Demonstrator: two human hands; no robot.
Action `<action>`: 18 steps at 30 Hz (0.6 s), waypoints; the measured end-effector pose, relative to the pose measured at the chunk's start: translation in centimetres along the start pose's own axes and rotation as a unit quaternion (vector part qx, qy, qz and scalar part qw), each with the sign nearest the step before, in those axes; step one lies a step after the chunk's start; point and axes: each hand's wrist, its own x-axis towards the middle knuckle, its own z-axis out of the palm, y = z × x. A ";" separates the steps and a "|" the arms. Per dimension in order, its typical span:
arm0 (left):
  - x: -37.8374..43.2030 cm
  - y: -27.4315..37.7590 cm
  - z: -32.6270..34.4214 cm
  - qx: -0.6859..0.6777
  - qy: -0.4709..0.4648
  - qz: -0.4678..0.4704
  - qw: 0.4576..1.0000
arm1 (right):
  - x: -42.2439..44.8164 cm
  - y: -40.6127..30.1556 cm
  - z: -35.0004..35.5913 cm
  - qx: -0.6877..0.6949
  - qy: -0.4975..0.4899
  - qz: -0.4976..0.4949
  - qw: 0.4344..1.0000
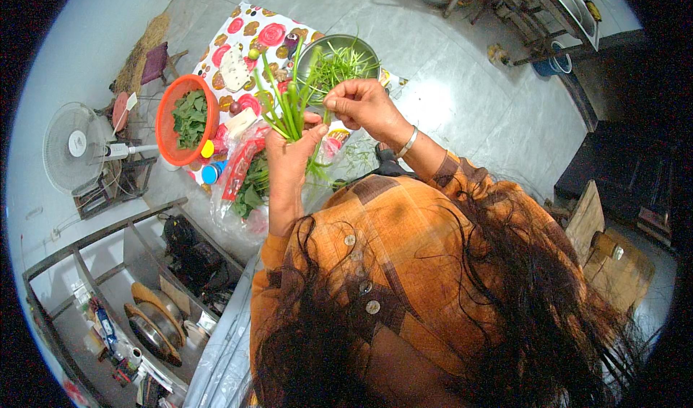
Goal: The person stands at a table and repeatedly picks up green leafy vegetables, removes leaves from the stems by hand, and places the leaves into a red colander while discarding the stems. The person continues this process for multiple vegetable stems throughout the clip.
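Observation:
In my left hand (pixel 292 161) is a bunch of long green stems (pixel 292 107), their ends fanning up and away from me. Thumb and fingers of my right hand (pixel 368 107) are pinched together just right of the bunch, on what looks like a single thin green stem (pixel 326 117). Its fingertips are partly hidden by the hand itself. Behind the right hand stands a round metal bowl (pixel 377 64) with cut green stalks (pixel 346 64) inside. Below my left hand, leafy greens (pixel 250 191) lie in a clear and red plastic bag (pixel 241 164).
An orange plastic basket (pixel 161 113) of green leaves (pixel 189 118) rests left on a floral sheet (pixel 208 69). Near it are a blue-lidded jar (pixel 210 174), a white cloth (pixel 234 69) and a lime (pixel 253 54). A fan (pixel 76 143) and shelving (pixel 103 270) stand farther left.

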 end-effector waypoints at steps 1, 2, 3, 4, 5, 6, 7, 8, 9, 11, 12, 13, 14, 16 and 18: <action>-0.2 0.0 0.2 0.029 0.007 0.010 1.000 | 0.2 0.0 -0.3 0.010 0.017 -0.001 1.000; -0.3 -0.1 0.4 0.030 0.015 0.007 0.999 | 0.4 -0.1 -0.7 0.056 0.000 0.001 0.998; -0.4 -0.2 0.5 0.033 0.025 0.004 0.999 | 0.2 -0.3 -0.6 0.084 -0.020 0.010 0.996; -0.5 -0.3 0.5 0.035 0.034 0.001 0.999 | -0.1 -0.9 -0.3 0.112 -0.040 0.018 0.993; -0.6 -0.4 0.3 0.003 0.027 -0.009 1.000 | -0.3 -1.1 -0.2 0.140 -0.060 0.027 0.988; -0.6 -0.4 0.2 -0.031 0.020 -0.019 0.999 | -0.3 -0.8 -0.3 0.162 -0.074 0.030 0.984; -0.5 -0.5 0.1 -0.065 0.011 -0.028 0.997 | -0.2 -0.6 -0.5 0.180 -0.080 0.044 0.979; -0.5 -0.6 0.2 -0.073 0.008 -0.022 0.997 | -0.2 -0.5 -0.8 0.198 -0.086 0.058 0.975; -0.6 -0.7 0.1 -0.080 0.006 -0.016 0.997 | -0.2 -0.4 -0.8 0.217 -0.093 0.073 0.969; -0.6 -1.1 0.0 -0.079 0.001 -0.006 0.997 | -0.7 -0.2 -0.5 0.232 -0.109 0.084 0.963; -0.6 -1.4 -0.1 -0.071 -0.003 -0.002 0.997 | -0.8 -0.2 -0.5 0.240 -0.116 0.088 0.960; -0.5 -1.6 -0.2 -0.063 -0.008 0.003 0.998 | -0.9 -0.1 -0.5 0.227 -0.115 0.072 0.964; -0.6 -1.7 -0.2 -0.062 -0.006 0.002 0.998 | -0.9 0.1 -0.6 0.213 -0.115 0.056 0.969; -0.8 -1.9 -0.2 -0.061 -0.001 0.000 0.998 | -1.1 0.2 -0.5 0.193 -0.092 0.042 0.976; -0.8 -1.5 0.1 -0.068 -0.005 0.003 0.998 | -1.4 0.5 -0.3 0.210 -0.098 0.052 0.971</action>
